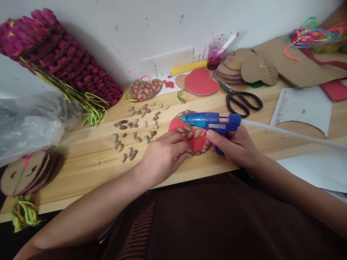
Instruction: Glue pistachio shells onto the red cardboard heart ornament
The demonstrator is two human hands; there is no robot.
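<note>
In my right hand (233, 142) is a blue hot glue gun (221, 122), its nozzle pointing left above a red cardboard cutout (191, 142). A long white glue stick (273, 130) runs out of its back. Peanuts in shells (190, 134) lie on the cutout's face and along its edge. My left hand (168, 150) rests at the cutout's lower left, fingers curled and pressed together; the fingertips are partly hidden, so what they pinch cannot be made out. Loose peanuts (132, 153) are scattered on the wooden table to the left.
Behind stand a peanut-covered piece (145, 90), a red heart cutout (202, 83), black-handled scissors (240, 99) and a cup of dark red liquid (215, 57). Cardboard shapes (260, 68) are stacked right. A tall magenta woven column (65, 54) leans left, above a plastic bag (32, 122).
</note>
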